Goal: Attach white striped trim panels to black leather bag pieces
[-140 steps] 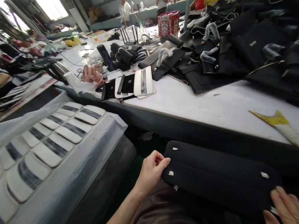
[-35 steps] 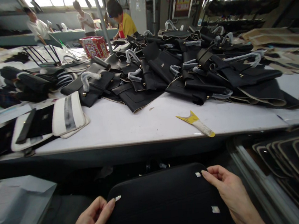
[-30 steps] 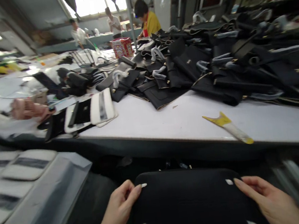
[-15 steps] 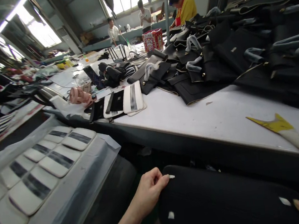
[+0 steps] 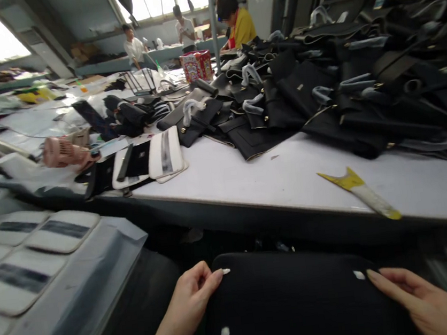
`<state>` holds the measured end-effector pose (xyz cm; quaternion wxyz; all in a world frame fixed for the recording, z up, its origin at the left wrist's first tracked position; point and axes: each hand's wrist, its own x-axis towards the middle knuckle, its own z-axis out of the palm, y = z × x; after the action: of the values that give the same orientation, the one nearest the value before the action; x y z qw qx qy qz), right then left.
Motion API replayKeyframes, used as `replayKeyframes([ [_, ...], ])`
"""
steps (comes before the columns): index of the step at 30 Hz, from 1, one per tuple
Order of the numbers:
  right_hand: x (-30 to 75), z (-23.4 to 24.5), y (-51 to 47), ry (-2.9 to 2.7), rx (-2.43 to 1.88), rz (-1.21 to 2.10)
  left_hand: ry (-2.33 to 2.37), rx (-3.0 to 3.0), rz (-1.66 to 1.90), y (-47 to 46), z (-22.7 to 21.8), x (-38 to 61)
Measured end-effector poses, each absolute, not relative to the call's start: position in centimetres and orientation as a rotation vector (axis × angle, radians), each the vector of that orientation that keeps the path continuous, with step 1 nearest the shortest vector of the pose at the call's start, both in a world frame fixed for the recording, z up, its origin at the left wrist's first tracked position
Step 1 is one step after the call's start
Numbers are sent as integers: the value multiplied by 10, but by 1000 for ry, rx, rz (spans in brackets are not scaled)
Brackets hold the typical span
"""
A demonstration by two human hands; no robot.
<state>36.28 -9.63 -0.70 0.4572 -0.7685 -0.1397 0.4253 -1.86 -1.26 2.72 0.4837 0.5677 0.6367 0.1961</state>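
Both hands hold a large black panel (image 5: 295,299) with rounded corners, low in the view in front of the table edge. Small white tabs (image 5: 225,333) show near its corners. My left hand (image 5: 195,289) pinches the panel's upper left corner, its thumb at one of these tabs. At the upper right corner my right hand (image 5: 419,295) grips the edge, thumb on the panel's face beside another tab. The panel's lower edge runs out of view.
A white-topped table (image 5: 225,178) carries a heap of black bags (image 5: 339,84), white striped panels (image 5: 165,152), a pink fan (image 5: 64,152) and a yellow-ended tool (image 5: 359,192). More striped panels (image 5: 22,276) lie at left. Several people, one in yellow (image 5: 243,25), are behind.
My view has swung to the right, so the table and its things appear further left. More of my right hand now shows. Both hands still hold the black panel.
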Motion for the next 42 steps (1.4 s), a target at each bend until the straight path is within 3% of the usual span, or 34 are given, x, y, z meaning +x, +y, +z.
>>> replayKeyframes([
  [6, 350, 16, -91, -366, -1842, 1060, 1517, 1411, 392, -9, 20, -24],
  [32, 345, 20, -93, -523, -1897, 957, 1511, 1453, 359, -7, 24, -22],
  [42, 344, 10, -98, -823, -2129, 606, 1564, 1619, 404, -17, 20, -25],
])
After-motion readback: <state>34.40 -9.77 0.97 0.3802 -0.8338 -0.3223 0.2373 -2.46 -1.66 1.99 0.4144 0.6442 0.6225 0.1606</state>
